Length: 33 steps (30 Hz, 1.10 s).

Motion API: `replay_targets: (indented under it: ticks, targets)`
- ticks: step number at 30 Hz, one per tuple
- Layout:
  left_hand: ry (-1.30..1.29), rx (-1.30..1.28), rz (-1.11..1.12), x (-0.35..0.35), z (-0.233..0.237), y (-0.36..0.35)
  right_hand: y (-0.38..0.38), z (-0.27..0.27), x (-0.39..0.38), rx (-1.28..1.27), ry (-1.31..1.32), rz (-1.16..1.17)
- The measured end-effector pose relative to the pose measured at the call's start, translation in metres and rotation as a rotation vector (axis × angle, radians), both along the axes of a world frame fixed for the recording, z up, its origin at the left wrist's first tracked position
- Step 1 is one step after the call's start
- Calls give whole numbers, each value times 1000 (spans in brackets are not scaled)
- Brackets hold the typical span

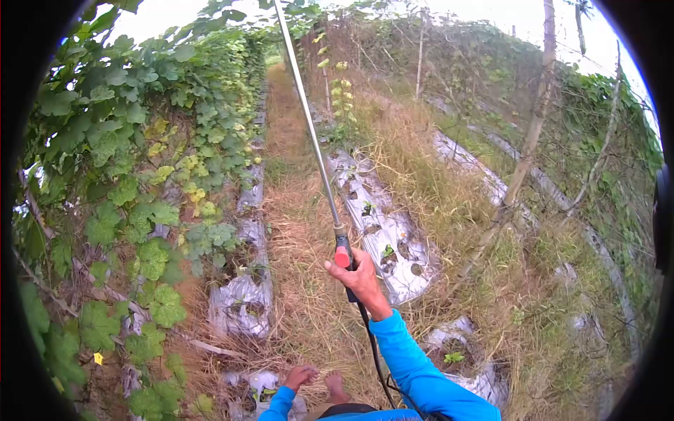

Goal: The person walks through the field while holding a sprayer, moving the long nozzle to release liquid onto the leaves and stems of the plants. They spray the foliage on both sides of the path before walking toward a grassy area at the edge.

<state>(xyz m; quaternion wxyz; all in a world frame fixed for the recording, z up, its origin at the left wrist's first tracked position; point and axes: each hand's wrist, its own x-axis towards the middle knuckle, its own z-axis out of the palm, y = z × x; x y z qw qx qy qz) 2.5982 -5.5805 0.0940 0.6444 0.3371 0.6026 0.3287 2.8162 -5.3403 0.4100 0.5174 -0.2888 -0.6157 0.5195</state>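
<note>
My right hand is wrapped round the black handle of a spray wand, just beside a red part on the grip. The wand's long metal tube points up and forward, and its far tip runs out of the top of the view. From the handle a black hose hangs down toward my body. Low in the view, my left hand hangs by my side with its fingers loosely apart and nothing in it. A bare foot shows just right of it on the dry grass.
Leafy climbing vines form a wall on the left. A straw-covered path runs ahead between torn silver plastic mulch strips with small seedlings. Leaning wooden poles and netting with vines stand on the right.
</note>
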Motion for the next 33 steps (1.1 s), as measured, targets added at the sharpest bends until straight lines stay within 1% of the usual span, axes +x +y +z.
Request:
replay_targets:
  ticks: [1,2,3,5,6,7,9,10,11,13,15,17,18,21,22,24,25,26,27,28,29,30,31,32,33]
  targets:
    - [-2,-9,-35,19,-2,-7,-12,0,24,61,-115,-154]
    - [-39,7,-55,35,-18,-16,-19,-8,42,91,-136,-236]
    - [-46,-2,-82,53,-21,-23,-27,-16,64,81,-145,-263]
    - [-123,-47,-97,87,-25,-33,-43,-28,105,-3,-197,-48]
    - [-62,-47,-175,100,-27,-36,-52,-33,121,8,-255,-108]
    - [-60,-48,-191,113,-29,-39,-62,-37,138,5,-254,-124]
    - [-207,-16,-242,135,-30,-48,-81,-36,166,35,-329,-274]
    - [-207,-21,-251,141,-28,-53,-91,-33,177,42,-386,-315]
    - [-187,-45,-277,146,-26,-55,-100,-31,185,38,-386,-326]
    - [-163,-69,-313,152,-21,-62,-116,-26,197,25,-383,-329]
    - [-121,-47,-312,154,-16,-67,-131,-23,207,58,-422,-383]
    - [-82,-35,-327,148,-12,-76,-152,-20,212,173,-553,-585]
    - [-51,-23,-326,146,-10,-78,-166,-18,214,186,-532,-634]
    - [-28,1,-309,147,0,-94,-198,-41,225,198,-548,-662]
    - [-33,17,-291,151,7,-102,-211,-45,228,201,-602,-696]
    - [-18,41,-312,156,18,-121,-238,-48,230,209,-599,-704]
    - [-21,48,-307,155,14,-134,-253,-49,232,196,-599,-729]
    - [-58,37,-285,154,9,-147,-268,-57,236,89,-583,-694]
    - [-96,25,-267,152,6,-160,-283,-59,243,94,-586,-698]
    - [-106,28,-270,152,1,-177,-300,-61,253,93,-634,-753]
    - [-64,51,-284,150,-3,-195,-316,-57,261,91,-681,-810]
    - [-20,77,-299,147,-5,-211,-332,-49,270,102,-665,-859]
    - [-26,79,-309,143,-13,-231,-348,-36,278,110,-649,-909]
    - [-75,60,-284,139,-26,-252,-358,-33,287,44,-681,-954]
    - [-125,36,-264,138,-34,-268,-370,-22,291,46,-618,-970]
